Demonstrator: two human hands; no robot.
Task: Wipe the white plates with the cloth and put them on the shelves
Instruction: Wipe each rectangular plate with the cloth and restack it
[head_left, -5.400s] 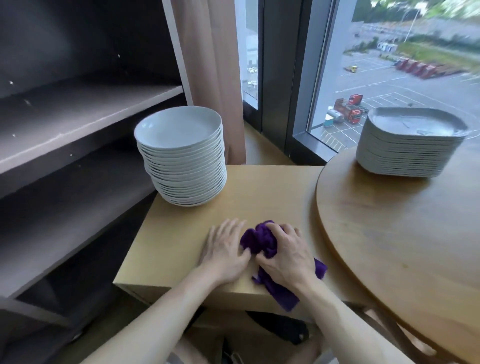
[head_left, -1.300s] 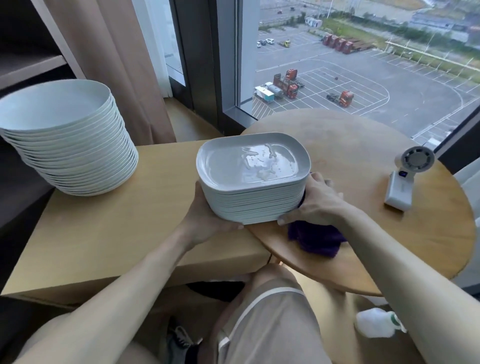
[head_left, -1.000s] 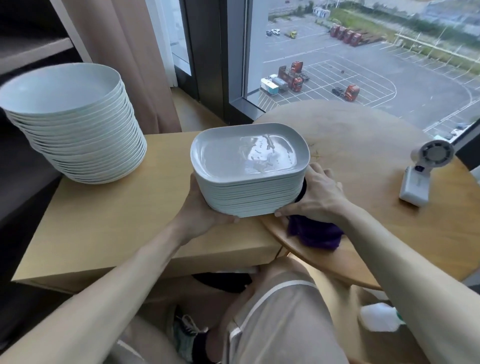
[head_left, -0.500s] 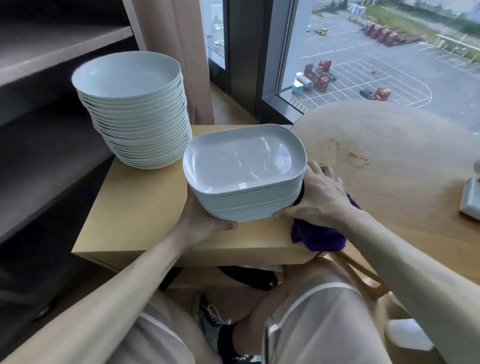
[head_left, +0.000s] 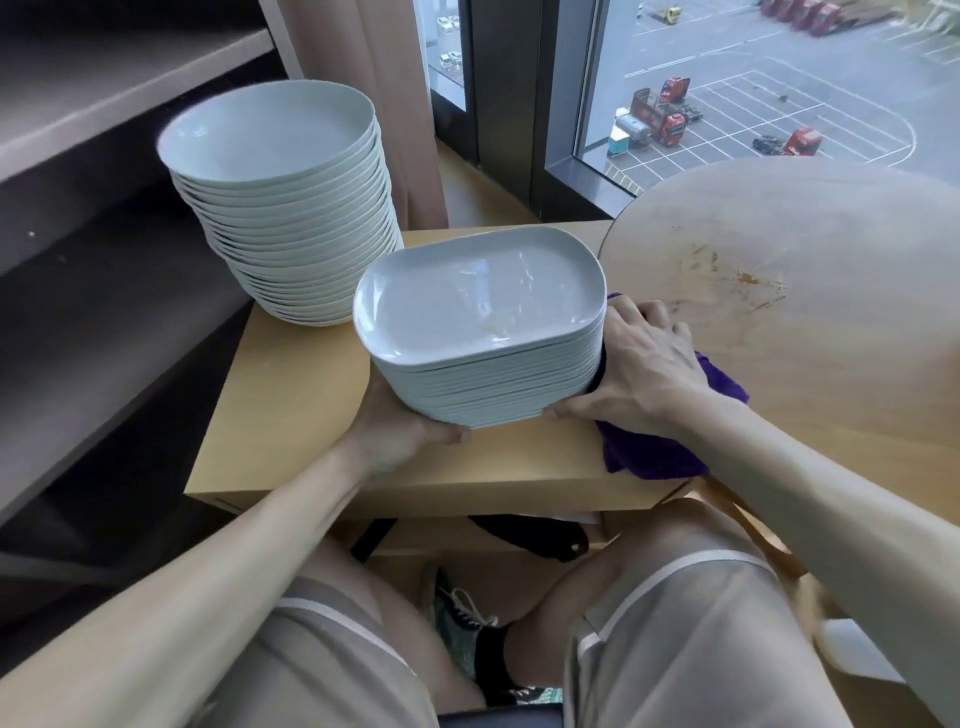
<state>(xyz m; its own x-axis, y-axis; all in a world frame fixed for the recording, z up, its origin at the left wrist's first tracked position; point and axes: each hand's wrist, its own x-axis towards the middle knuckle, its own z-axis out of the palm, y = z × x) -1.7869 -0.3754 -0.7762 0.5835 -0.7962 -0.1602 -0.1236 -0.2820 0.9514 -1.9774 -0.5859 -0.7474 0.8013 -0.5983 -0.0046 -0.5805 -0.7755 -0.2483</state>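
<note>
Head view. Left hand (head_left: 400, 441) cupped under near-left corner of oblong plate stack (head_left: 483, 312). Right hand (head_left: 644, 364) clamped on its right side, purple cloth (head_left: 649, 457) pinned under palm, likely so cloth travels with load. Two-sided grip suits heavy pile. Stack over front of low surface (head_left: 291, 415); resting or lifted, cannot tell. Round plate stack (head_left: 280, 208) behind-left, beside shelves (head_left: 104, 93), within reach for shelving.

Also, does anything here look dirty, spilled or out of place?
Yes. The round table has brownish smears near its left side, like a dried spill, just beyond the right hand gripping the stack of plates. Nothing else stands out.
</note>
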